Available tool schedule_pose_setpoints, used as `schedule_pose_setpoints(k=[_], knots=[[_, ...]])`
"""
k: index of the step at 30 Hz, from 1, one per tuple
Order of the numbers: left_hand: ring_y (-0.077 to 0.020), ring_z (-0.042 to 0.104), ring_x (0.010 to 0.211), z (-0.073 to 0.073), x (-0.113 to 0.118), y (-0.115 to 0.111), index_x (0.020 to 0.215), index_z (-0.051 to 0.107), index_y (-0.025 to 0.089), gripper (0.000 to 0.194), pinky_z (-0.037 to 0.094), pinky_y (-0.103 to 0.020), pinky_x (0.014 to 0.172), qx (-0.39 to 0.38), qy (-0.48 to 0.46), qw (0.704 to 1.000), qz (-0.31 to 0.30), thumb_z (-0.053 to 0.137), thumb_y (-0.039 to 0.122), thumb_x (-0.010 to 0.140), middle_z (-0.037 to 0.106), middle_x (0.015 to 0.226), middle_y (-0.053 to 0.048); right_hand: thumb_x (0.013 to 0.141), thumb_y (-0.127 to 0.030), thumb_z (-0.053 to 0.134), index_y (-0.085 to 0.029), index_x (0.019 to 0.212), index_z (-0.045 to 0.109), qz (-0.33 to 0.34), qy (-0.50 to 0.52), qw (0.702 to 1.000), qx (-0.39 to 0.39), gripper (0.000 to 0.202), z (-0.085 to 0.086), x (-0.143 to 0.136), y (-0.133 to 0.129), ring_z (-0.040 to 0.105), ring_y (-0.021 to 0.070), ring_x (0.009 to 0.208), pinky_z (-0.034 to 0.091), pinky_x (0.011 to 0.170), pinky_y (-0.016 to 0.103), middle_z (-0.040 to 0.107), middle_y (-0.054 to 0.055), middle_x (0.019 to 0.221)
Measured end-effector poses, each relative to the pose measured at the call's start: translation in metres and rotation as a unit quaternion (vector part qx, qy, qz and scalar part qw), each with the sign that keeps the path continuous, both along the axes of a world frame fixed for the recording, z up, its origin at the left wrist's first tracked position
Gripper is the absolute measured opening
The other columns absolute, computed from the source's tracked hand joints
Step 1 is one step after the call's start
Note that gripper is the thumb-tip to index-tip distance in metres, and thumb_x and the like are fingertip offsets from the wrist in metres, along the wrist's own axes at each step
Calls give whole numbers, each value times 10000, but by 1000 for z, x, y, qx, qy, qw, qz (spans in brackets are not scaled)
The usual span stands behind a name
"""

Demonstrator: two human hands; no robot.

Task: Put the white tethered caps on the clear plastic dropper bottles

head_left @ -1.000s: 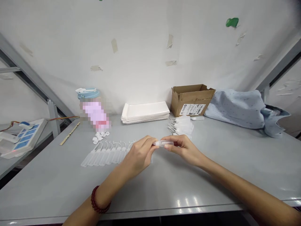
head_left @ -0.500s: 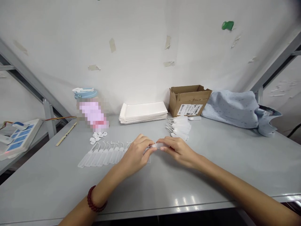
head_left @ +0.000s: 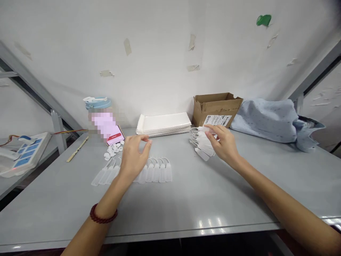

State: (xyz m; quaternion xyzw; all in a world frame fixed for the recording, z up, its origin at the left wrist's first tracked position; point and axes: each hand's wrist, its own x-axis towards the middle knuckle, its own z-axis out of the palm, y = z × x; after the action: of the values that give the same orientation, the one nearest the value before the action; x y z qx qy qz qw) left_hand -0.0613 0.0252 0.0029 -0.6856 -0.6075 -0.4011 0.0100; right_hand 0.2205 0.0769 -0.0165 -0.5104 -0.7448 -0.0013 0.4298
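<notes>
My left hand point(head_left: 134, 156) hovers over the row of translucent white tags with loops point(head_left: 160, 173), its fingers curved and a small gap between thumb and forefinger; nothing shows in it. The hand hides the middle of that row. A heap of small white pieces point(head_left: 113, 151), like caps, lies just beyond it to the left. At the right, my right hand point(head_left: 222, 142) pinches a white tag point(head_left: 199, 129) at the top of a loose pile of similar tags point(head_left: 204, 153), in front of the cardboard box.
At the back stand a stack of white envelopes point(head_left: 165, 122), an open cardboard box point(head_left: 218, 106) and a bundled light-blue cloth point(head_left: 266, 121). A phone point(head_left: 115, 135) leans before a light-blue container point(head_left: 98, 103). A thin stick point(head_left: 77, 149) and a power strip point(head_left: 29, 153) are at left.
My hands have separated from the piece they held together. The left moved left and up above the row; the right moved right and away to the pile, taking hold of a tag there.
</notes>
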Motion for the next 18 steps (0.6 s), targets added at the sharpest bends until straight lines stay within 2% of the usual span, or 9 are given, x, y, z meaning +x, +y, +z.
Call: schedule_pose_setpoints(k=[1,4,8,11,14,18], knots=[[-251,520,985,2,-8,3,962,623,169,213,450,-346,759,-9,1,1000,29,505,305,848,671,967,-76,897,-342,429,-186,1075,648,-19,-28,999,17,323,-2,6,8,533,251,804,441,686,367,604,88,789],[-260,547,955,7,-33,11,922,651,178,234,447,-346,765,-43,14,993,112,495,326,828,681,955,-70,870,-306,462,-196,1035,674,-19,-51,998,26,291,-11,16,22,519,261,819,432,760,415,599,81,771],[-240,586,871,14,-63,15,962,649,157,294,441,-339,780,-114,72,970,202,434,319,843,687,953,-72,845,-269,493,-195,975,698,-18,-66,997,34,254,-17,16,25,489,270,862,419,803,445,572,96,842],[-260,578,914,18,-78,13,962,646,122,319,425,-348,809,-148,109,958,220,413,299,836,678,927,-84,851,-254,487,-177,965,692,-22,-74,996,53,247,-14,11,19,455,287,926,405,830,459,545,122,935],[-270,589,874,18,-88,11,887,651,122,283,432,-340,749,-184,132,948,223,417,260,808,677,846,-79,857,-238,492,-175,977,659,2,-94,991,98,215,-12,-1,6,444,285,962,397,849,461,528,129,1022],[-298,614,785,10,-94,15,855,672,139,255,435,-344,642,-242,155,933,216,464,263,777,690,799,-112,871,-211,475,-170,1002,609,121,-125,983,65,192,-14,-29,-21,457,277,977,423,797,441,531,141,1047]])
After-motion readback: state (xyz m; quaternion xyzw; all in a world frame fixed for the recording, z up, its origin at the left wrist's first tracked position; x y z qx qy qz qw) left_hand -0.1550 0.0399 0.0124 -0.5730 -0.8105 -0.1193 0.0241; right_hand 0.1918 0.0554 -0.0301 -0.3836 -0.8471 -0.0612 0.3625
